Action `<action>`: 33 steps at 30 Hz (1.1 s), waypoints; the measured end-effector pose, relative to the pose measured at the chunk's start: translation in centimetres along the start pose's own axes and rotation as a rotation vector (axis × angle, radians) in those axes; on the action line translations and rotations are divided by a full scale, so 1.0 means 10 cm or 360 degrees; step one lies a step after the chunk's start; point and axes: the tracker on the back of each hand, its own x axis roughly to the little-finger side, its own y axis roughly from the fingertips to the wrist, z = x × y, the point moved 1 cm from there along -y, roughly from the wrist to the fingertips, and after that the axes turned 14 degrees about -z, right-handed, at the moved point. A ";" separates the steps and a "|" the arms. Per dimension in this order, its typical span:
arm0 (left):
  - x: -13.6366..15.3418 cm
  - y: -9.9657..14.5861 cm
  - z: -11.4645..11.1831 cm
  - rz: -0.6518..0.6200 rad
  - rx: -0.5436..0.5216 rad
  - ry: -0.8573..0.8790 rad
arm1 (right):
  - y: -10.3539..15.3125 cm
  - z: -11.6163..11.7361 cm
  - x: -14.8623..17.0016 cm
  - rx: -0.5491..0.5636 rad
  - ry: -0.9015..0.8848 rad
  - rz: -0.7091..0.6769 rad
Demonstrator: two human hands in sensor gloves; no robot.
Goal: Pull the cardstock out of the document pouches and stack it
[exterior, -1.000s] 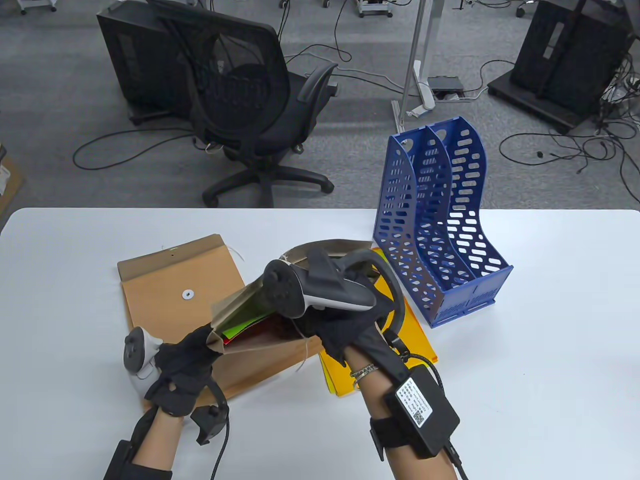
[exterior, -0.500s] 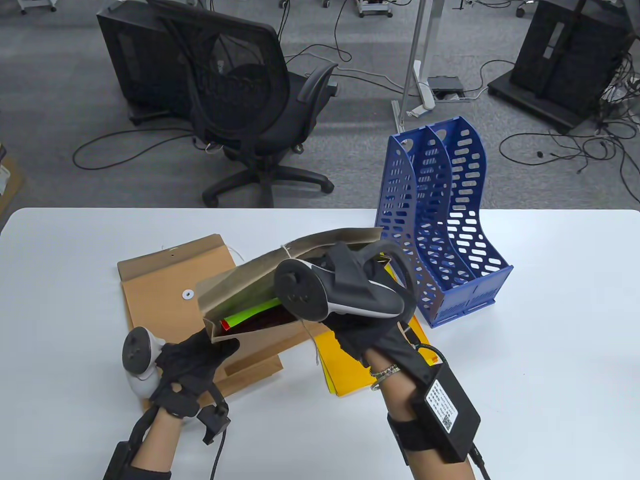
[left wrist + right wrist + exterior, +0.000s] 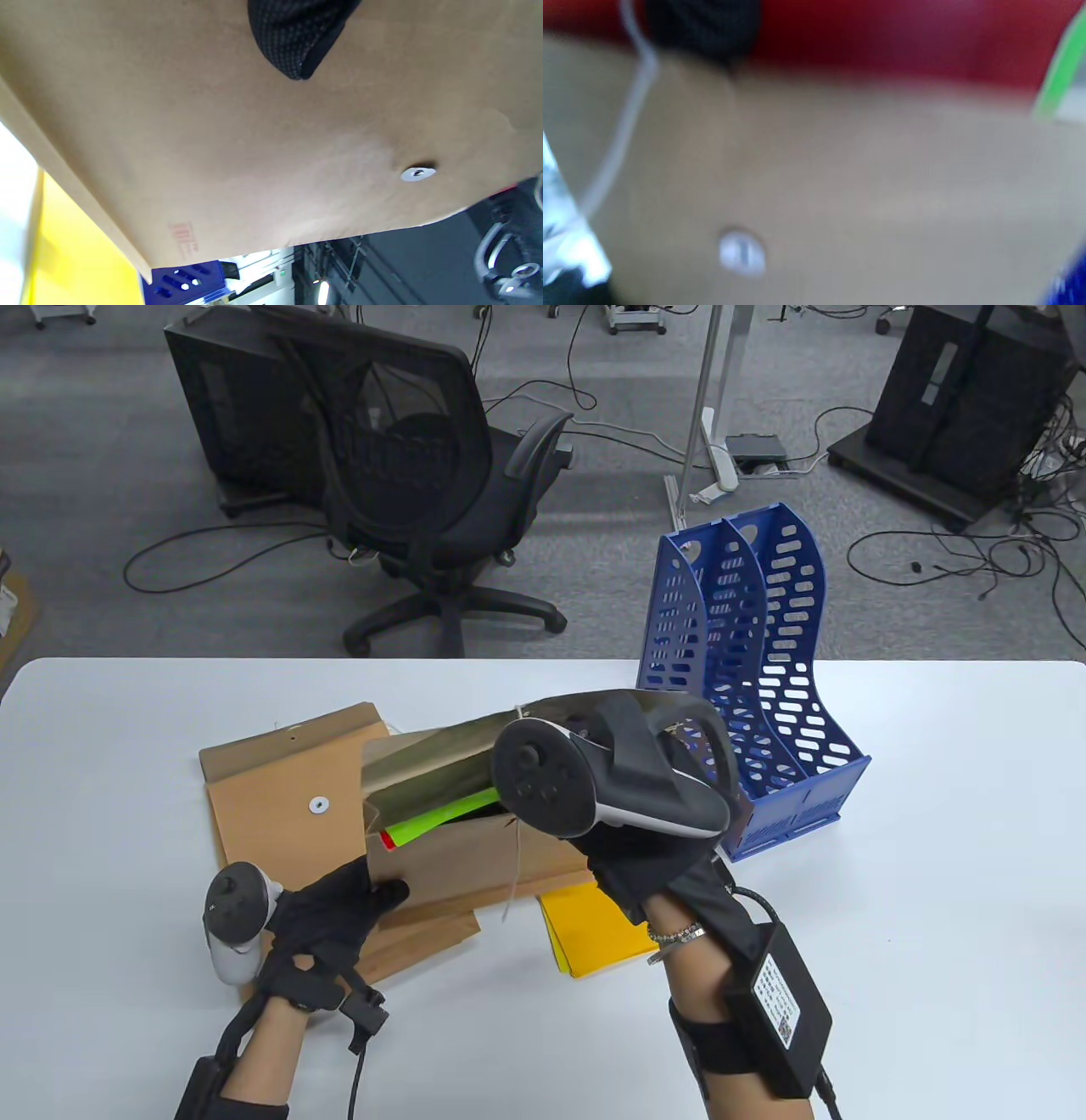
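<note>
A brown pouch [image 3: 458, 861] is held tilted above the table with its mouth open and its flap [image 3: 441, 759] raised. Green cardstock [image 3: 437, 817] and red cardstock [image 3: 388, 840] show in the mouth. My left hand [image 3: 386, 891] grips the pouch's lower left corner; a fingertip [image 3: 297, 42] presses its brown face [image 3: 254, 148]. My right hand [image 3: 624, 865] is at the pouch's right end, its fingers hidden behind the tracker. In the blurred right wrist view one fingertip [image 3: 704, 29] lies at the pouch's edge [image 3: 840, 190] against the red cardstock [image 3: 882, 34].
A second brown pouch [image 3: 271, 797] lies flat on the white table [image 3: 933, 857] under the held one. A yellow cardstock stack [image 3: 594, 929] lies below my right hand. A blue file holder [image 3: 747, 687] stands at the back right.
My right hand has moved right and up. The pouch has come with it and tilted up, so its front face shows. My left hand has kept its grip on the corner.
</note>
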 end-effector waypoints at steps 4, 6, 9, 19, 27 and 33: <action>0.05 0.04 0.10 0.0038 -0.0131 0.0081 | 0.23 -0.28 0.04 0.0617 0.0248 0.0189; 0.09 0.09 0.18 0.0064 -0.0219 0.0148 | 0.41 -0.42 0.08 0.0952 0.0299 0.0329; 0.14 0.18 0.34 0.0041 -0.0449 0.0413 | 0.68 -0.48 0.12 0.1211 0.0285 0.0412; 0.15 0.38 0.57 0.0226 -0.0611 0.0325 | 1.21 -0.21 0.50 0.1574 0.0216 0.0699; 0.16 0.50 0.75 0.0180 -0.0773 0.0496 | 1.37 0.64 0.73 0.1296 0.0041 0.0576; 0.14 0.62 0.89 0.0191 -0.0887 0.0519 | 1.24 1.92 0.69 0.0630 0.0358 0.0333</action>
